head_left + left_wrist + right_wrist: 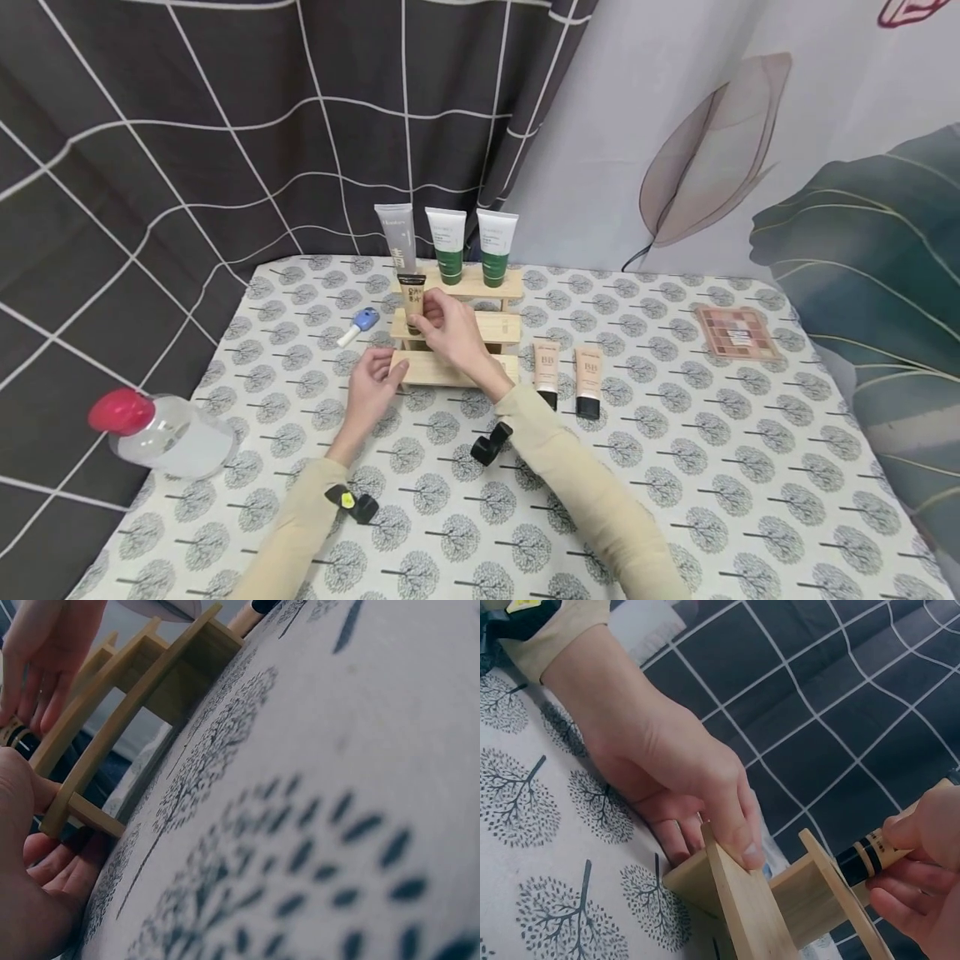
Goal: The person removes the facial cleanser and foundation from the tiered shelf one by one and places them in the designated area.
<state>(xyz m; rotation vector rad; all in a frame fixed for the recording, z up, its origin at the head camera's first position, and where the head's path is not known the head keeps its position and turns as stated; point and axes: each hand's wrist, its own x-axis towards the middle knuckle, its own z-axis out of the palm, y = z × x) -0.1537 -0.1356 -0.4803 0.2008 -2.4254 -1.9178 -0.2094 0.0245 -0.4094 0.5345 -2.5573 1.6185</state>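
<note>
A three-step wooden display rack [457,368] stands on the cloth. My left hand [371,385] grips the left end of its lowest step, thumb on top and fingers beneath, as the right wrist view shows. With my right hand [453,329] I pinch a small gold tube with a black cap [412,298], upright at the left end of the middle step; whether it touches the step I cannot tell. On the top step stand a grey tube [397,237] and two white-and-green tubes, one in the middle [448,246] and one at the right [495,248].
Two beige BB cream tubes [547,371] [588,379] lie right of the rack. Farther right is an eyeshadow palette [738,333]. A small blue-and-white bottle [360,325] lies left of the rack. A clear bottle with a red top [172,433] is at the left edge. Curtains [337,125] hang behind.
</note>
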